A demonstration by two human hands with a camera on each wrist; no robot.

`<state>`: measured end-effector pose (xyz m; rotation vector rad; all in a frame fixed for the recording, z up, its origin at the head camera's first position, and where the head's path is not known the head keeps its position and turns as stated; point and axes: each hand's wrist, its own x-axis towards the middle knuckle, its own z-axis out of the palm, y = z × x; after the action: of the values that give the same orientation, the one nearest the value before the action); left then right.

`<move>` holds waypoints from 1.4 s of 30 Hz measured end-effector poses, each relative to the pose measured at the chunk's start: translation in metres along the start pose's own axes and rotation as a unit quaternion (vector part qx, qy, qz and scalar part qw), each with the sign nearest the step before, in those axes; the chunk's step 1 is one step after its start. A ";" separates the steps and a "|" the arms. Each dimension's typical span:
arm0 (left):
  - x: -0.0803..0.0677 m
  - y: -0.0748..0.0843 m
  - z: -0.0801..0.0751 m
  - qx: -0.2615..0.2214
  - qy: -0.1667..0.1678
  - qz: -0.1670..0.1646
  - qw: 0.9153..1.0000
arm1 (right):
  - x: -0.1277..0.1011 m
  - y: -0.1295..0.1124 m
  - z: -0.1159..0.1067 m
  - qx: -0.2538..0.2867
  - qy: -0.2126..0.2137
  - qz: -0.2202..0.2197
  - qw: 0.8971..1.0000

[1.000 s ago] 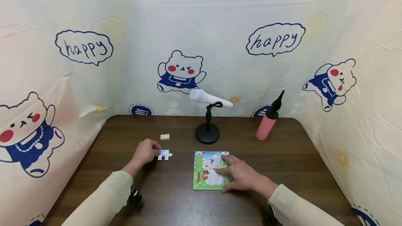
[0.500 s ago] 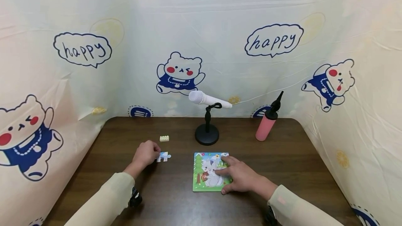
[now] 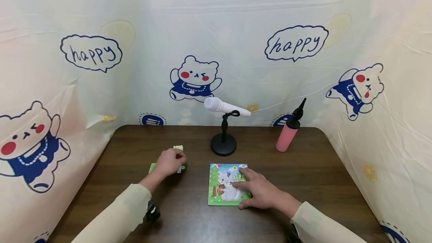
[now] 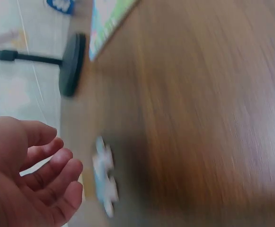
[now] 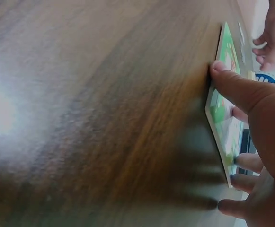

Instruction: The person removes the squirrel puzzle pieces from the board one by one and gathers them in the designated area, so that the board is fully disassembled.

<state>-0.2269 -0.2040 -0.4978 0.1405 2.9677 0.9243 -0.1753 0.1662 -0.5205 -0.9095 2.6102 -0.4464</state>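
Jigsaw board (image 3: 224,185) is lying flat on the dark wooden table (image 3: 303,183), in front of the person and slightly to their right. Its picture of a white animal beside a green tree is reading as largely assembled. The far right corner is sitting under the fingers, so I cannot tell whether a gap is waiting there.

Right hand (image 3: 261,190) is pressing on the board with straight, spread fingers. In the right wrist view the thumb (image 5: 232,87) is bracing against the board's edge (image 5: 222,113). It is gripping nothing, only steadying.

One loose piece (image 3: 181,168), blue and white, is lying on the table well left of the board and not yet fitted. Left hand (image 3: 170,161) is hovering over it. In the left wrist view the fingers (image 4: 57,165) are loosely curled and the piece (image 4: 104,172) is lying just off the fingertips, not held.

A green flat piece (image 3: 152,167) is peeking out on the hand's far left side.

Judgement: work is looking near its end, with at least this piece, perhaps two, left to place.

Beyond these, a cream brick (image 3: 177,147) is sitting just behind the left hand. A white microphone (image 3: 226,106) on a black stand and a pink pump bottle (image 3: 286,136) are standing towards the back of the table.
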 end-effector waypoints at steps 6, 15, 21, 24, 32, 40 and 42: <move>-0.001 0.048 0.019 -0.058 -0.041 0.014 0.997 | -0.007 0.006 0.002 0.028 0.021 -0.014 0.999; 0.001 0.094 0.052 -0.112 -0.100 0.038 0.988 | -0.014 0.019 -0.001 0.041 0.025 -0.012 0.999; 0.002 0.113 0.071 -0.157 -0.150 0.029 0.976 | -0.018 0.024 -0.003 0.051 0.013 -0.009 0.999; 0.003 0.118 0.078 -0.182 -0.171 0.015 0.968 | -0.018 0.025 -0.003 0.049 0.011 -0.013 0.999; 0.002 0.122 0.090 -0.222 -0.199 -0.012 0.955 | -0.015 0.025 -0.003 0.037 0.009 -0.021 0.999; 0.004 0.125 0.095 -0.262 -0.210 -0.041 0.941 | -0.012 0.026 -0.005 0.023 0.015 -0.026 0.999; 0.005 0.124 0.097 -0.269 -0.210 -0.050 0.939 | -0.012 0.026 -0.005 0.025 0.012 -0.024 0.999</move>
<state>-0.2167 -0.0474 -0.5070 0.1440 2.2266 1.4359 -0.1824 0.1941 -0.5234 -0.9580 2.5912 -0.5376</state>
